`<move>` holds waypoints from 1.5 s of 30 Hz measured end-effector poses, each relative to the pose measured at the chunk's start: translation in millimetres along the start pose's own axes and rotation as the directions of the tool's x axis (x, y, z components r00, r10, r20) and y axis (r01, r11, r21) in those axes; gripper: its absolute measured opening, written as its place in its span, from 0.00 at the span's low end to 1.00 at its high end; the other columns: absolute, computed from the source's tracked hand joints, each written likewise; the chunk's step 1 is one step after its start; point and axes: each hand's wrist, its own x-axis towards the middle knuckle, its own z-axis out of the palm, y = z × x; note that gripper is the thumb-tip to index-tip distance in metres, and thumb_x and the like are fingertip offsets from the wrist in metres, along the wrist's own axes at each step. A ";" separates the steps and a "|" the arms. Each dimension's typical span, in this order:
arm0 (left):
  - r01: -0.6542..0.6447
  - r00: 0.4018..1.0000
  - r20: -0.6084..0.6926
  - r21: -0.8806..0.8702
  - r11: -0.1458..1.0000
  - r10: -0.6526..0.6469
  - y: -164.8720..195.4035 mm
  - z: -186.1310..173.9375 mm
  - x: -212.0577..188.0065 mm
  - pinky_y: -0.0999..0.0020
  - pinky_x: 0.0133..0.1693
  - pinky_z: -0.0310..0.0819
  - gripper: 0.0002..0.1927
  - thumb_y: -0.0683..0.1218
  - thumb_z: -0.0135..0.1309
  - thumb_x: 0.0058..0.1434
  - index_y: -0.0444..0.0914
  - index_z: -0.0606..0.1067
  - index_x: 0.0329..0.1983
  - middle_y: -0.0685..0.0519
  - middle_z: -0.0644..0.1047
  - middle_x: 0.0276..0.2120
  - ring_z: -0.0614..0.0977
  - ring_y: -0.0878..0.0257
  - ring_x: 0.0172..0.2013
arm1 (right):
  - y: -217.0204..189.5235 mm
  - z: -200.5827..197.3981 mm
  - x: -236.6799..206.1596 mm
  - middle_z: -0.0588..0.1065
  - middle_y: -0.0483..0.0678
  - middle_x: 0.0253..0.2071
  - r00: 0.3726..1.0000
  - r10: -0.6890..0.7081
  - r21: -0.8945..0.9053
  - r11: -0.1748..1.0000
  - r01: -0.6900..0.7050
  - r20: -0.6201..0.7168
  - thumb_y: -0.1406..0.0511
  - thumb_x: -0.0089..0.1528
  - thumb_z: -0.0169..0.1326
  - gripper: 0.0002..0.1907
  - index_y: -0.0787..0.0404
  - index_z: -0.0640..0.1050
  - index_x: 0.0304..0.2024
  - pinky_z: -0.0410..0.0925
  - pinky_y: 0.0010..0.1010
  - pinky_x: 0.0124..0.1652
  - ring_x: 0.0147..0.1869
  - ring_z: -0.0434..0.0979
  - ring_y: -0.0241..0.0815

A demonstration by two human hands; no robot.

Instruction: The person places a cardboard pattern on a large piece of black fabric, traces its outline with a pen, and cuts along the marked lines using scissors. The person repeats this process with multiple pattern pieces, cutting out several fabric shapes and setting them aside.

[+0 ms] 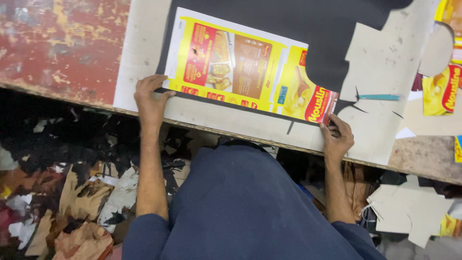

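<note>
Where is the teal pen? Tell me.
The teal pen lies on the grey cardboard at the right of the head view, just beyond the right hand and the yellow sheet.

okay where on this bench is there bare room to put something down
Bare: the red bench top left of the grey board, and the board strip between the left hand and right hand. Crowded: the right side, around the teal tool and yellow cutouts.

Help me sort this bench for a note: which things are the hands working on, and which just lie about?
In hand:
left hand and right hand pressing the yellow printed carton sheet
black sheet under it
grey board beneath

Lying about:
teal pen
printed offcut
scraps on the floor
grey card pieces
</note>
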 end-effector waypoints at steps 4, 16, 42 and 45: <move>0.068 0.997 0.040 -0.097 0.993 -0.064 3.9 3.4 -2.6 0.66 0.51 0.83 0.28 0.32 0.72 0.47 0.33 0.81 0.53 0.45 0.80 0.51 0.80 0.55 0.51 | 8.0 -0.9 -0.8 0.79 0.51 0.53 1.000 0.017 0.061 0.998 -0.016 -0.021 0.75 0.59 0.66 0.21 0.62 0.82 0.55 0.71 0.20 0.43 0.43 0.77 0.30; 0.187 0.982 0.033 -0.290 0.939 -0.186 -7.6 11.5 -14.3 0.70 0.52 0.83 0.22 0.28 0.67 0.55 0.30 0.80 0.53 0.46 0.77 0.53 0.81 0.62 0.50 | 0.8 -7.8 -1.0 0.80 0.55 0.56 0.999 -0.024 0.008 1.000 0.024 -0.028 0.75 0.63 0.62 0.15 0.65 0.82 0.52 0.73 0.24 0.46 0.48 0.80 0.36; 0.222 0.973 -0.011 -0.217 0.950 -0.230 8.4 14.8 -10.1 0.67 0.53 0.84 0.18 0.27 0.62 0.56 0.30 0.80 0.50 0.43 0.78 0.52 0.83 0.57 0.52 | -9.4 -6.1 3.8 0.80 0.56 0.53 0.993 -0.084 -0.073 0.994 0.078 -0.078 0.74 0.66 0.57 0.10 0.64 0.82 0.50 0.75 0.27 0.46 0.54 0.82 0.43; 0.236 0.970 -0.009 -0.204 0.950 -0.243 12.3 14.2 -8.0 0.67 0.52 0.83 0.18 0.27 0.62 0.55 0.29 0.80 0.49 0.43 0.78 0.51 0.83 0.57 0.51 | -13.9 -6.4 4.6 0.80 0.56 0.52 0.988 -0.124 -0.087 0.989 0.116 -0.093 0.75 0.66 0.56 0.11 0.64 0.82 0.50 0.75 0.30 0.50 0.56 0.82 0.46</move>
